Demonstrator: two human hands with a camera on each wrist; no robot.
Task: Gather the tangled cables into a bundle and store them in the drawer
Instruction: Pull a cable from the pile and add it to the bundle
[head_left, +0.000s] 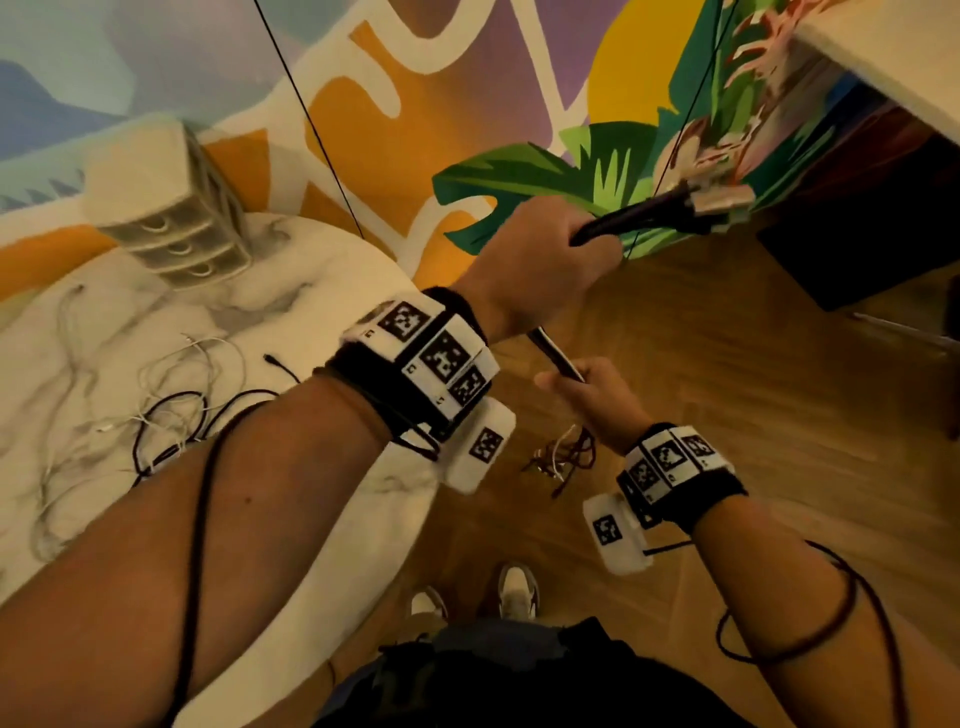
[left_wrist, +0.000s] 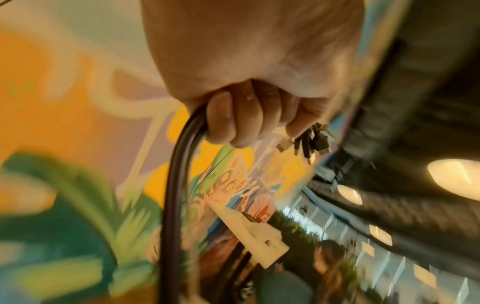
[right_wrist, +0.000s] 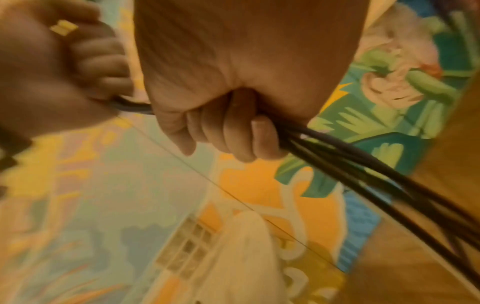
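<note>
My left hand (head_left: 561, 254) is raised over the wooden floor and grips a bundle of black cables (head_left: 639, 215); their plug ends (head_left: 719, 200) stick out past the fist. In the left wrist view the fingers (left_wrist: 246, 121) curl round the cables (left_wrist: 176, 185), with the plugs (left_wrist: 309, 144) beside them. Lower down, my right hand (head_left: 582, 387) grips the same bundle (right_wrist: 376, 174), fingers (right_wrist: 233, 135) wrapped round it. The tails (head_left: 566, 457) hang toward the floor. More tangled white and black cables (head_left: 171, 410) lie on the marble table (head_left: 311, 291).
A small white drawer unit (head_left: 176, 218) stands at the table's far side, its drawers closed. A painted mural wall (head_left: 467, 104) is behind. A dark cabinet (head_left: 857, 234) under a white top sits at the right. My shoes (head_left: 514, 592) stand on the wooden floor.
</note>
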